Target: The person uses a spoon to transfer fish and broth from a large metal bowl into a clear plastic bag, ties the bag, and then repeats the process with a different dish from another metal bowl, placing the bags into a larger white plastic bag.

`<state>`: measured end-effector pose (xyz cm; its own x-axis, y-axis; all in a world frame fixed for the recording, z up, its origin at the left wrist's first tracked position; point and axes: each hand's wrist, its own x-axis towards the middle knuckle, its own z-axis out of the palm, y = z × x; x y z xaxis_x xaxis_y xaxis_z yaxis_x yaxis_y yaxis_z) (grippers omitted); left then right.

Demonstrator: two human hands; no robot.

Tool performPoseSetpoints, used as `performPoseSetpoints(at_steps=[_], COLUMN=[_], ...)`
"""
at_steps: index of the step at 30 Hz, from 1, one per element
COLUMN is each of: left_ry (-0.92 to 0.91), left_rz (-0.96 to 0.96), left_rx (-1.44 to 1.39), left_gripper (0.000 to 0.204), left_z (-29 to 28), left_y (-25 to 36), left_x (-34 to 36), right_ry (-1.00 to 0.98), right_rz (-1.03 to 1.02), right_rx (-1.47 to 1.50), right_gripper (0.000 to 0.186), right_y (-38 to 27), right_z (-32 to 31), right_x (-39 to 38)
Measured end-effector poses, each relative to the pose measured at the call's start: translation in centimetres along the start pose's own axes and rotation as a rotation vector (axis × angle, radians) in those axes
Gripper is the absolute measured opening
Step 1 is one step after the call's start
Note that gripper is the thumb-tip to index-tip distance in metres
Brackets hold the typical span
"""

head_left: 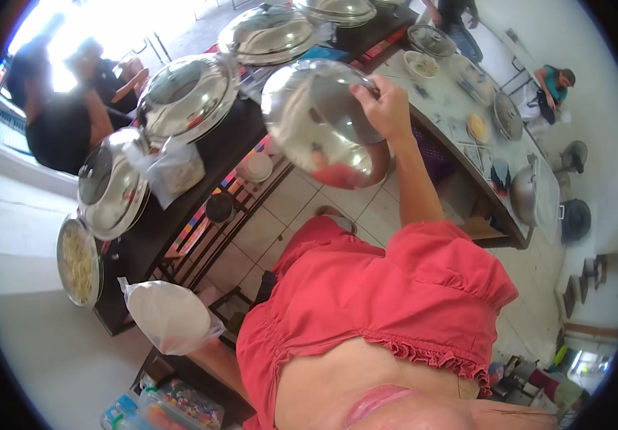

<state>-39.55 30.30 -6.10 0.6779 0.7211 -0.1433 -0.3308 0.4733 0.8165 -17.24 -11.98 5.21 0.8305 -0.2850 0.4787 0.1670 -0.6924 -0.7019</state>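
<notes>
My right hand (386, 107), fingers closed round the handle, holds a large shiny metal lid (302, 107) up in front of me, over the gap between the tables. At the lower left, my left forearm (217, 364) reaches to a white plate (169, 315) wrapped in a clear plastic bag. That hand is hidden behind the plate, which it holds up. Beyond the plate, an uncovered metal dish of pale yellow food (78, 261) sits at the end of the dark table.
Several lidded chafing dishes (187, 97) line the dark table (212, 154). A knotted plastic bag (173, 172) lies among them. To the right, another table (459, 122) carries pots and bowls. People (58, 107) are at the far left; a seated person (556, 86) is far right.
</notes>
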Motion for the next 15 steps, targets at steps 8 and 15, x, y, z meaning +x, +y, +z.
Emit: performPoseSetpoints(at_steps=[8,15], left_ry=[0.04,0.071], left_rz=[-0.015,-0.011], left_rx=[0.056,0.081], left_gripper=[0.09,0.089], left_z=[7.5,14.8], left_y=[-7.1,-11.8], left_x=[-2.3,-4.6], right_ry=[0.19,0.174], right_rz=[0.29,0.507], right_rx=[-0.493,-0.655], right_gripper=[0.029,0.036], right_y=[31.8,48.5], right_z=[-3.7,-6.3], right_x=[4.3,10.9])
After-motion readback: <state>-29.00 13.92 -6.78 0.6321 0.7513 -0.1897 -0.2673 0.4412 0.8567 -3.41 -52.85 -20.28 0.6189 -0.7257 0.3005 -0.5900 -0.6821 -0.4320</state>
